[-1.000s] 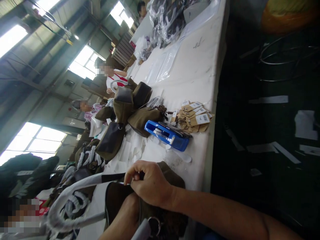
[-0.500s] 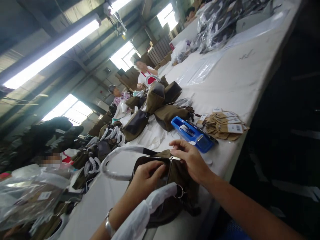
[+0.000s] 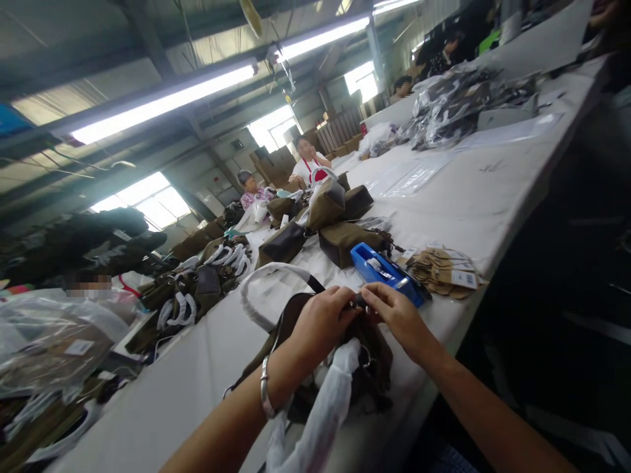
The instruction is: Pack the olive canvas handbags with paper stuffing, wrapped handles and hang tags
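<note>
An olive-brown handbag with an unzipped top lies on the table in front of me. Its near handle and far handle are wrapped in white. My left hand reaches across the bag's opening, fingers curled on its edge at the right end of the zipper. Close against it, my right hand pinches a small dark piece at that same zipper end. The fingertips partly hide this piece. A metal ring joins the near handle to the bag.
Beyond my right hand stands a blue tape dispenser, with a pile of brown cardboard tags beside it. Other olive bags lie farther back. Wrapped-handle bags and a clear plastic bag line the left. People sit across the table.
My left hand has come out of the bag's opening to its right zipper end. My right hand's fingers have closed in a pinch there. The head view has shifted.
</note>
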Available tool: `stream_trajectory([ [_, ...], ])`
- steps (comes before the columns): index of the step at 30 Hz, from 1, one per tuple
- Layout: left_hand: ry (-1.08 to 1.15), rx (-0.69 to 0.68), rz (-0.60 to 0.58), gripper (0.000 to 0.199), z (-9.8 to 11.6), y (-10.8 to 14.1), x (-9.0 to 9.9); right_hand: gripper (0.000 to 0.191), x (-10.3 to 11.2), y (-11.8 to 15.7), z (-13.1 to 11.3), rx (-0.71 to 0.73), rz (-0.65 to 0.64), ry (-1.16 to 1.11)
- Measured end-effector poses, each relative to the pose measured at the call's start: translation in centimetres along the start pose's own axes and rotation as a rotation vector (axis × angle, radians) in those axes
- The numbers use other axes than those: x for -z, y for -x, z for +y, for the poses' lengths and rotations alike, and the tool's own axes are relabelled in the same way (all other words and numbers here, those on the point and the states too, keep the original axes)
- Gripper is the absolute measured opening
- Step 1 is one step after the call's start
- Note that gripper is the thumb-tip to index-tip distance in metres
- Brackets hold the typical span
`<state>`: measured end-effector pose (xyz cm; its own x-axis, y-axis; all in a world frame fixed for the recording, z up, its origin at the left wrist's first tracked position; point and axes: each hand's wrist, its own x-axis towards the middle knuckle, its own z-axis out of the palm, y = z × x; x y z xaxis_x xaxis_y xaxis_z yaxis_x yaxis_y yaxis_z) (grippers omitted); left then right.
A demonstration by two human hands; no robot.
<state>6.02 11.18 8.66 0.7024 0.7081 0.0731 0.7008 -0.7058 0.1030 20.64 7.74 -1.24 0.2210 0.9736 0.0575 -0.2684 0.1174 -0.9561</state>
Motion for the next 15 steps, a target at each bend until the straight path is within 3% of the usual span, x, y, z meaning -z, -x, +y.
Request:
stream_trajectory([
  [5,-0.051,0.090,0.118,0.013,0.7,0.9,-0.1,0.039,-1.2,-0.1,0.3,0.113,0.060,0.268],
  [10,-0.107,0.166,0.079,0.029,1.0,1.2,-0.1,0.028,-2.1,0.1,0.1,0.215,0.139,0.357],
  [15,0.107,0.201,0.037,0.034,-0.1,0.7,-0.2,0.027,-2.1,0.4,0.1,0.250,0.121,0.369],
])
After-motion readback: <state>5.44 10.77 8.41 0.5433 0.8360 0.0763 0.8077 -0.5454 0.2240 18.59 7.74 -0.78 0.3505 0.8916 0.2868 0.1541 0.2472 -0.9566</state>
